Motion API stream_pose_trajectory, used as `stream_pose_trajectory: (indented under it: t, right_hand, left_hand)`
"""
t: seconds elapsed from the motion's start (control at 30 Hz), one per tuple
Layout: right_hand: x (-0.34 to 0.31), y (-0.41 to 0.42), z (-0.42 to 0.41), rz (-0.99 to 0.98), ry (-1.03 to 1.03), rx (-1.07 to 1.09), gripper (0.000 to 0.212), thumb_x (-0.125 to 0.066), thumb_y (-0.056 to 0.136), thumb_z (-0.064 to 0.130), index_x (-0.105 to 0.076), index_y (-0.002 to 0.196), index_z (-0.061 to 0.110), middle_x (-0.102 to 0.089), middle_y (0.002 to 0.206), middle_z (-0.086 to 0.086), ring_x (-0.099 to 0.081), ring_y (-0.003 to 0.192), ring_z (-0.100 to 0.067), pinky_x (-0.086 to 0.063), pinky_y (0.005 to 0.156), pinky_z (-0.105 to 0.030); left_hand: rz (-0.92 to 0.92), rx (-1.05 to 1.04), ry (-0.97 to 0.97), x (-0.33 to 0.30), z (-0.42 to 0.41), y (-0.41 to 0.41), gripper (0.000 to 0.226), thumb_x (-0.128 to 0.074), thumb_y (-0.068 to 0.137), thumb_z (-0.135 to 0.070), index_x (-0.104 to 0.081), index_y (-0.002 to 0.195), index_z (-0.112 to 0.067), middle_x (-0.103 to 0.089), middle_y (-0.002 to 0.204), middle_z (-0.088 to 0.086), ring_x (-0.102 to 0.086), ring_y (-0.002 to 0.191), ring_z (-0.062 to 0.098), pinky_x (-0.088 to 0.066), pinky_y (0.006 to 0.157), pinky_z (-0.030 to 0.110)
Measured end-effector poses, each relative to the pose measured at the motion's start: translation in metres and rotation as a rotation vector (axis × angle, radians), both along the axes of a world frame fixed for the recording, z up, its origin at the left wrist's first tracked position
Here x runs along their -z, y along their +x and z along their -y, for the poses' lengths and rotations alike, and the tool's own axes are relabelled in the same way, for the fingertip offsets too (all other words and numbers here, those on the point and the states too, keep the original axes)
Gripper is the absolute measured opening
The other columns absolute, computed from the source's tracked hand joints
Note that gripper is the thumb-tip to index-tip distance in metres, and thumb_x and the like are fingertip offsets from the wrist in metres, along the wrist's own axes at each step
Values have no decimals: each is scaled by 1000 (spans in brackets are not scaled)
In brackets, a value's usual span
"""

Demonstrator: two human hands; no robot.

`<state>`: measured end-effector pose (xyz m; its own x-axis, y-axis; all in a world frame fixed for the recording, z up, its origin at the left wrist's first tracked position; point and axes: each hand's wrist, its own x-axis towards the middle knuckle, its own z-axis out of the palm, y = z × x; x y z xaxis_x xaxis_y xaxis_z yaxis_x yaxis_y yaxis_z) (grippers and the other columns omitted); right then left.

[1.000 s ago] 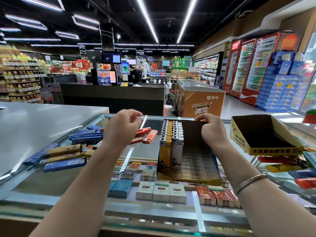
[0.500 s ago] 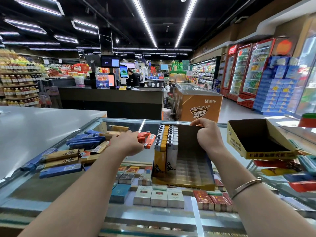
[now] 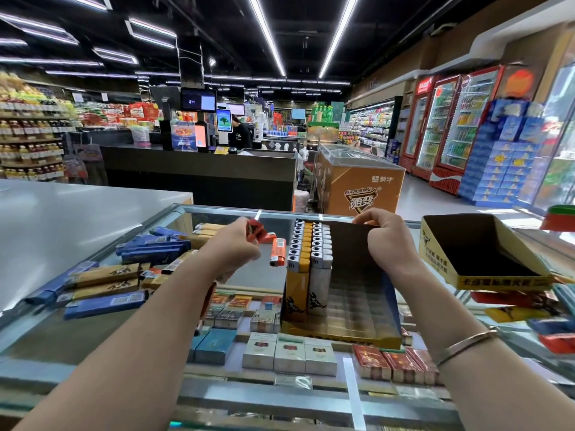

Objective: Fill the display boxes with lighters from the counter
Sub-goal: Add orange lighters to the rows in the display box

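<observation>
A yellow display box [image 3: 342, 335] stands on the glass counter [image 3: 93, 331], with two rows of yellow and white lighters [image 3: 308, 259] along its left side. My right hand [image 3: 389, 241] pinches the top edge of the box's dark back flap. My left hand [image 3: 233, 244] holds red lighters [image 3: 256, 230] lifted just above the counter, left of the box. One orange lighter [image 3: 278, 251] lies on the glass beside the box. Loose blue and tan lighters [image 3: 124, 275] lie in a heap at the left. A second, empty display box [image 3: 479, 253] sits at the right.
Cigarette packs [image 3: 289, 353] fill the case under the glass. More red, yellow and blue lighters [image 3: 522, 306] lie at the right below the empty box. A grey counter [image 3: 62, 213] adjoins at the left. A checkout desk [image 3: 199, 175] and an orange freezer [image 3: 357, 188] stand beyond.
My left hand reached down to the red lighters on the glass, closed on them and lifted them. My right hand stayed on the box flap.
</observation>
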<state>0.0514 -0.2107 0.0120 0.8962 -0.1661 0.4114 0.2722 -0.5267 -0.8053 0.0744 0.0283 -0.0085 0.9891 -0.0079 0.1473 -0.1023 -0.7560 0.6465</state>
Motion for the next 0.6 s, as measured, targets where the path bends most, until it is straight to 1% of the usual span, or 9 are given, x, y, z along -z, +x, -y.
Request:
stream_pose_trajectory:
  t: [0.07, 0.13, 0.2, 0.27, 0.33, 0.4, 0.5, 0.53, 0.6]
  right_hand:
    - [0, 0, 0, -13, -7, 0, 38, -37, 75, -9, -64, 86, 16, -61, 92, -9, -55, 93, -28, -52, 82, -50]
    - [-2, -3, -2, 9, -60, 16, 34, -41, 78, -6, -64, 89, 16, -60, 91, -6, -54, 94, -26, -51, 81, -43]
    - [-5, -9, -6, 130, -164, 53, 31, -45, 81, -5, -64, 93, 17, -61, 91, -3, -55, 92, -23, -48, 77, -38]
    - [-12, -17, -14, 294, -165, 35, 26, -51, 83, -4, -66, 94, 15, -63, 91, 0, -56, 87, -16, -47, 78, -30]
    - [-20, -29, -23, 407, -106, -69, 21, -57, 84, -2, -66, 91, 15, -65, 87, 3, -57, 80, -7, -44, 74, -12]
    - [-24, -42, -34, 479, -142, -191, 18, -61, 84, 0, -67, 91, 15, -65, 84, 6, -57, 79, 1, -43, 73, -6]
    - [-21, -53, -47, 503, -289, -319, 17, -65, 85, 10, -66, 101, 13, -65, 87, 5, -60, 82, -5, -50, 77, -21]
    - [-20, -55, -49, 482, -315, -341, 20, -64, 85, 15, -65, 105, 14, -65, 89, 6, -61, 83, -9, -51, 77, -28]
    - [-19, -55, -51, 430, -308, -372, 25, -63, 87, 21, -61, 111, 16, -66, 92, 4, -62, 87, -11, -52, 78, -35]
  left_hand:
    - [28, 39, -314, -11, -2, -9, 42, -66, 79, -13, -40, 111, -19, -53, 93, 7, -55, 81, 19, -45, 63, 26]
    - [57, 117, -693, -23, -1, -20, 38, -67, 78, -10, -47, 110, -12, -57, 96, 9, -58, 85, 23, -47, 70, 32]
    - [85, 211, -968, -31, 2, -29, 34, -66, 78, -7, -51, 108, -10, -60, 90, 8, -61, 82, 21, -50, 70, 34]
    - [103, 296, -1134, -36, 8, -36, 27, -67, 74, -8, -54, 98, -13, -58, 85, 6, -60, 77, 19, -53, 64, 32]
    - [87, 363, -1263, -39, 15, -41, 27, -67, 69, -12, -53, 92, -15, -56, 85, 6, -58, 78, 19, -54, 61, 30]
    - [64, 428, -1356, -39, 19, -43, 25, -68, 69, -14, -53, 90, -16, -56, 85, 6, -57, 81, 18, -54, 61, 28]
    - [66, 580, -1514, -41, 22, -44, 24, -68, 73, -12, -52, 89, -17, -62, 80, 2, -61, 82, 17, -53, 73, 33]
    - [75, 636, -1565, -42, 23, -44, 23, -65, 74, -11, -50, 90, -17, -63, 79, 1, -63, 81, 16, -54, 76, 34]
    - [78, 756, -1625, -44, 25, -46, 23, -63, 74, -8, -48, 91, -15, -63, 81, 1, -64, 80, 15, -53, 81, 34]
